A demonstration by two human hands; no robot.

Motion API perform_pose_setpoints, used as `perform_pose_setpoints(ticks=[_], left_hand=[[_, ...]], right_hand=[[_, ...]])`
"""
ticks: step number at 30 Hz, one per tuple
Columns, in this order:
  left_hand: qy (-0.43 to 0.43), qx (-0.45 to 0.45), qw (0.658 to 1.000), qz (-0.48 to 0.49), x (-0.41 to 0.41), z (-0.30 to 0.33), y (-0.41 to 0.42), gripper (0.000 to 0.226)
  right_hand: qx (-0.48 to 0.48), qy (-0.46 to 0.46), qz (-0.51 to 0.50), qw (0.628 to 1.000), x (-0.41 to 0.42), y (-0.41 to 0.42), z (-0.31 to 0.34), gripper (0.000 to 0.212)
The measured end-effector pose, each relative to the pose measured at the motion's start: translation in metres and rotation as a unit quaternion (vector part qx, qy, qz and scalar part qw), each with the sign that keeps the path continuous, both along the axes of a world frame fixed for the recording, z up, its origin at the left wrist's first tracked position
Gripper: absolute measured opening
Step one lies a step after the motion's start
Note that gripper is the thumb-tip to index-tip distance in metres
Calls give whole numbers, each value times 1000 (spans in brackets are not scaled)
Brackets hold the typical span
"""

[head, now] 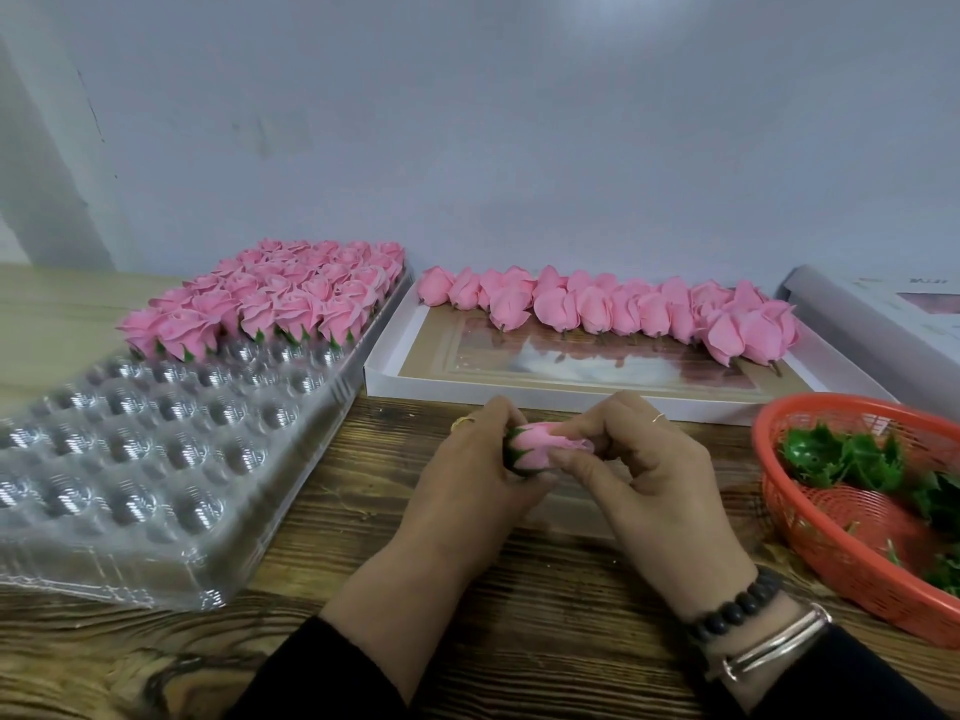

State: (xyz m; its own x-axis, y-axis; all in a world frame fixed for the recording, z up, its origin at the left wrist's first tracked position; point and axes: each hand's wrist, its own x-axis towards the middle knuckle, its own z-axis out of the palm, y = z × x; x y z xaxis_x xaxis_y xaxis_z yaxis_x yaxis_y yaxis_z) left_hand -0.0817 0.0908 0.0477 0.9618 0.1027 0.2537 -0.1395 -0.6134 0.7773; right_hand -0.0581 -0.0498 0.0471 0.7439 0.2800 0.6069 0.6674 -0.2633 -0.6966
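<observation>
Both hands meet over the wooden table (519, 589) around one pink rose head (537, 452) with a green calyx at its left end. My left hand (470, 478) grips the calyx end. My right hand (639, 470) pinches the petal end with curled fingers. A clear plastic cavity tray (130, 459) lies at the left; its far rows hold several finished pink roses (280, 304) with green bases. A flat white box lid (571, 392) behind my hands carries a row of pink rose buds (613, 309).
A red mesh basket (831, 537) with green plastic calyx leaves (852, 459) stands at the right edge. Another white box (883, 314) leans at the far right. A pale wall closes the back of the table.
</observation>
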Motion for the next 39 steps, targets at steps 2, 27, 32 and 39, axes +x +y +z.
perform_pose_setpoints(ticks=[2,27,32,39], left_hand=[[8,4,1000,-8,0,1,-3,22],[69,-636,768,-18,4,7,-16,34],[106,-639,760,-50,2,6,-21,35],[127,-610,776,-93,3,8,-14,40]], right_hand=[[-22,5,30,999,-3,3,2,6],[-36,23,-5,999,-11,25,-6,38],[-44,28,-26,998,-11,26,-5,37],[154,202,125,959,-6,21,-1,16]])
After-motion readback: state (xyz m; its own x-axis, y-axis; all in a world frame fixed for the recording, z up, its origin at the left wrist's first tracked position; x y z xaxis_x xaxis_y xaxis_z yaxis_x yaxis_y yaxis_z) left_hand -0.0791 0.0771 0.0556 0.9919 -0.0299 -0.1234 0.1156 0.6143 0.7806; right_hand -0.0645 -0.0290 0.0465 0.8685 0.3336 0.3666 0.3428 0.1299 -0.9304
